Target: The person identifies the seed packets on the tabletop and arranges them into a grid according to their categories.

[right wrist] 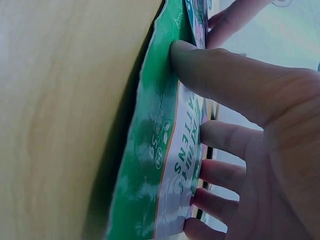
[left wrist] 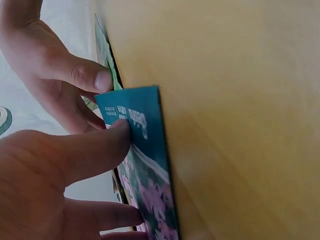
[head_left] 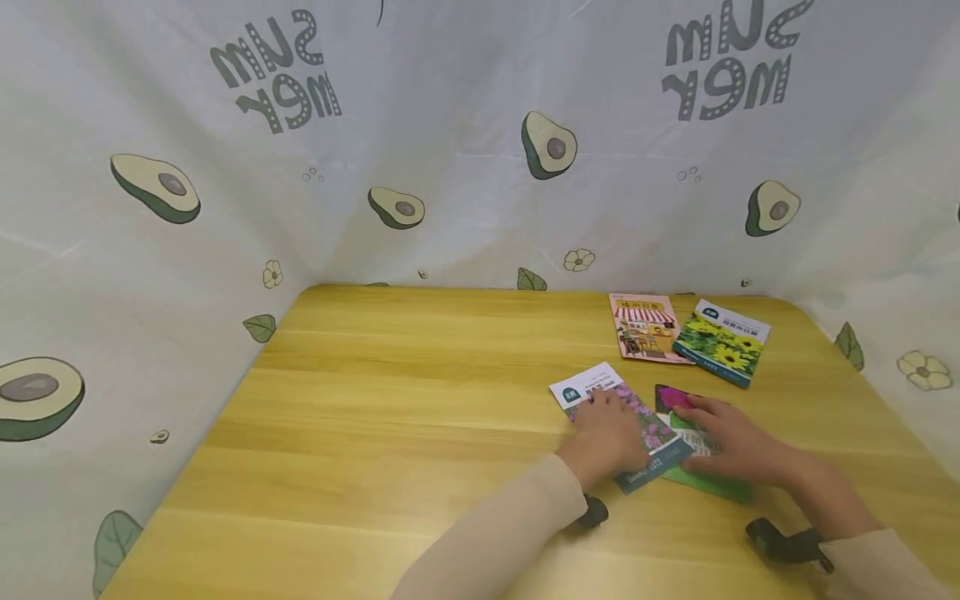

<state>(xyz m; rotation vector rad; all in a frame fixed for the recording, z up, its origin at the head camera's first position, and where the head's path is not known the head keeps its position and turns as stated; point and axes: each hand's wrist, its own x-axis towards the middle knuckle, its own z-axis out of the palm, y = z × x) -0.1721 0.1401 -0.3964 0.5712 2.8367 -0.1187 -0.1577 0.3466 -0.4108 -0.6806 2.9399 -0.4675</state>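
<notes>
My left hand (head_left: 609,435) rests on a seed packet with pink flowers (head_left: 660,432), white at its top and teal along its lower edge. In the left wrist view, the thumb (left wrist: 107,147) lies on the teal strip and the fingertips touch the flower picture. My right hand (head_left: 738,442) lies spread over a green and white seed packet (head_left: 712,483) with a magenta flower in one corner. Its thumb (right wrist: 215,70) touches the green part, the other fingertips the white part. The pink-flower packet overlaps the green one's left side.
Farther back lie a pink packet with a striped shop awning (head_left: 645,327) and a yellow-flower seed packet (head_left: 722,343), their edges meeting. The wooden table (head_left: 390,400) backs onto a white avocado-print curtain (head_left: 465,100). Dark wrist-worn devices (head_left: 783,543) hang below both wrists.
</notes>
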